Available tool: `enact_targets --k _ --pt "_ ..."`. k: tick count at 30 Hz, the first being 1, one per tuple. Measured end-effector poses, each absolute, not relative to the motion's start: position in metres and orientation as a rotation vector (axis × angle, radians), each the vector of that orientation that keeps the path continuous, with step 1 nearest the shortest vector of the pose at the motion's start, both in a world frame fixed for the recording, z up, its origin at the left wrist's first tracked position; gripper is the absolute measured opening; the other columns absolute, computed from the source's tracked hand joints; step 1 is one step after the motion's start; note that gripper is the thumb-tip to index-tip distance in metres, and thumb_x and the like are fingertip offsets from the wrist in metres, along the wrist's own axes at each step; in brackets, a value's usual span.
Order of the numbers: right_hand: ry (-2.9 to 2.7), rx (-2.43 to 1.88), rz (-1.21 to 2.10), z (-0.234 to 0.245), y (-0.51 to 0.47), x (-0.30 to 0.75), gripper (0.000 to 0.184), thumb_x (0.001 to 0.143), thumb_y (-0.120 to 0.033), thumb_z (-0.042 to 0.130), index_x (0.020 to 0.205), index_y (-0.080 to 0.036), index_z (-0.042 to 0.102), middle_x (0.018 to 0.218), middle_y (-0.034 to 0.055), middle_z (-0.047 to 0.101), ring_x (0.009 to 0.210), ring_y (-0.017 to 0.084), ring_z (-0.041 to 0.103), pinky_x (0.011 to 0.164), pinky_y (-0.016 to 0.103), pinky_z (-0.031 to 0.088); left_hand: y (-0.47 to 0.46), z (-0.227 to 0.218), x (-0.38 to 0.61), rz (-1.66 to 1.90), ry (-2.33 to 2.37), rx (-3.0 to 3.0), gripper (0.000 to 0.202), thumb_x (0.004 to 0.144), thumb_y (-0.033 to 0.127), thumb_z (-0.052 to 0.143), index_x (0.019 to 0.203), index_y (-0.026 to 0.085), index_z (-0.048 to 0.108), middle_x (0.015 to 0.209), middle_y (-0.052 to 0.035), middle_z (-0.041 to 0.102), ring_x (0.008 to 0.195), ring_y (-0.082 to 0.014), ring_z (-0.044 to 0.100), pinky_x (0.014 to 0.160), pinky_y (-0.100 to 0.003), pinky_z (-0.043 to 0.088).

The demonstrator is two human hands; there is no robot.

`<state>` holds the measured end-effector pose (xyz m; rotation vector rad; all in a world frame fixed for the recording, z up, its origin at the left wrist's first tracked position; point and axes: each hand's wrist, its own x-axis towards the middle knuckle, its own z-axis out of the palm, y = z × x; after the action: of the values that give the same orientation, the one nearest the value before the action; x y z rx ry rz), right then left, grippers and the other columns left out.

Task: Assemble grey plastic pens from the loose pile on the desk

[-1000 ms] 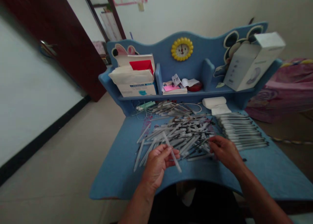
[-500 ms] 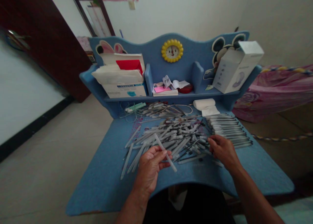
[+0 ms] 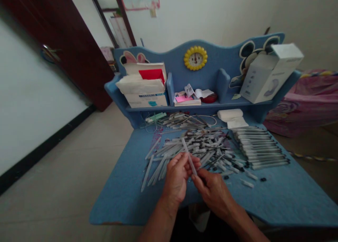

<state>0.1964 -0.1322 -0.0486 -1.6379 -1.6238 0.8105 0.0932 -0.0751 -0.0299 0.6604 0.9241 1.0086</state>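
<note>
Currently left hand [image 3: 177, 177] pinches a pen barrel [image 3: 189, 159]; right hand [image 3: 211, 189] grips its lower end, above the blue desk [image 3: 277, 196].

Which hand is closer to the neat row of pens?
Right. The right hand is left of the row; the left hand, holding a tube, is farther left.

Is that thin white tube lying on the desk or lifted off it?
Lifted: the left hand and right hand pinch the tube near its lower end, and it slants above the desk.
</note>
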Motion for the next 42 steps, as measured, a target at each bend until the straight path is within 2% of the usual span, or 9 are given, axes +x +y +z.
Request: enact_targets --k 5,8,17,20,22,24,30,35,42 --pt "-1.574 -1.62 0.833 -0.047 -0.128 0.177 0.031 0.088 -0.036 0.037 0.076 -0.017 0.059 0.058 0.0027 0.059 0.049 0.013 0.05 0.049 0.022 0.031 -0.065 -0.029 0.095 1.077 0.882 0.54 0.023 0.069 0.032 0.065 0.079 0.013 0.059 0.055 0.0013 0.059 0.044 -0.01 0.053 0.049 -0.023 0.045" --pt "-1.518 -1.625 0.875 -0.045 -0.126 0.17 0.036 0.089 -0.037 0.035 0.062 -0.019 0.05 0.05 0.0004 0.053 0.046 0.012 0.048 0.049 0.022 0.031 -0.058 -0.026 0.097 1.21 0.922 0.529 0.022 0.066 0.032 0.067 0.073 0.014 0.057 0.051 0.0042 0.054 0.041 -0.0078 0.048 0.049 -0.024 0.046" --pt "-1.227 -1.514 1.154 -0.025 -0.125 0.174 0.041 0.089 -0.044 0.03 0.057 -0.02 0.04 0.038 -0.0061 0.041 0.03 0.007 0.038 0.036 0.018 0.026 -0.049 -0.021 0.117 1.31 0.956 0.552 0.022 0.062 0.03 0.068 0.067 0.013 0.055 0.047 0.0047 0.051 0.037 -0.0063 0.044 0.044 -0.022 0.043" --pt "-1.26 -1.519 1.104 -0.031 -0.139 0.164 0.038 0.087 -0.04 0.033 0.055 -0.02 0.039 0.039 -0.0066 0.038 0.034 0.007 0.037 0.038 0.018 0.025 -0.033 -0.013 0.113 1.403 0.958 0.573 0.023 0.062 0.031 0.068 0.063 0.013 0.053 0.046 0.0052 0.049 0.036 -0.005 0.042 0.04 -0.019 0.039" --pt "-1.416 -1.506 1.059 -0.041 -0.151 0.158 0.038 0.083 -0.035 0.04 0.049 -0.019 0.038 0.043 -0.0057 0.037 0.041 0.007 0.038 0.041 0.02 0.023 -0.017 -0.005 0.104 1.672 1.008 0.556 0.028 0.061 0.033 0.067 0.056 0.015 0.046 0.042 0.0081 0.042 0.033 -0.0029 0.036 0.036 -0.016 0.033" --pt "-1.516 -1.479 1.052 -0.051 -0.159 0.161 0.038 0.082 -0.035 0.041 0.047 -0.019 0.037 0.042 -0.0061 0.033 0.042 0.007 0.036 0.041 0.02 0.022 -0.004 0.003 0.096 1.743 1.007 0.587 0.027 0.062 0.034 0.067 0.06 0.016 0.047 0.044 0.009 0.042 0.034 -0.0022 0.035 0.037 -0.015 0.033" --pt "-1.457 -1.708 0.679 -0.052 -0.142 0.221 0.033 0.087 -0.041 0.038 0.066 -0.019 0.053 0.051 -0.0028 0.048 0.048 0.011 0.045 0.048 0.021 0.032 -0.008 -0.01 0.095 1.02 1.121 1.126 0.02 0.072 0.034 0.054 0.07 0.014 0.054 0.049 0.0028 0.053 0.035 -0.0073 0.045 0.038 -0.02 0.04" --pt "-1.469 -1.912 0.501 -0.056 -0.128 0.256 0.029 0.085 -0.04 0.042 0.089 -0.019 0.061 0.068 0.0039 0.067 0.061 0.018 0.061 0.055 0.024 0.039 -0.012 -0.027 0.095 0.787 1.183 1.262 0.017 0.074 0.028 0.05 0.075 0.012 0.057 0.056 -0.004 0.062 0.039 -0.011 0.052 0.042 -0.023 0.045" --pt "-1.663 -2.28 0.275 -0.057 -0.108 0.283 0.028 0.085 -0.036 0.043 0.101 -0.022 0.061 0.079 0.0068 0.071 0.075 0.025 0.066 0.06 0.029 0.039 0.008 -0.034 0.094 0.585 1.319 1.677 0.014 0.075 0.02 0.048 0.071 0.014 0.06 0.056 -0.0015 0.061 0.046 -0.0106 0.054 0.048 -0.021 0.041"
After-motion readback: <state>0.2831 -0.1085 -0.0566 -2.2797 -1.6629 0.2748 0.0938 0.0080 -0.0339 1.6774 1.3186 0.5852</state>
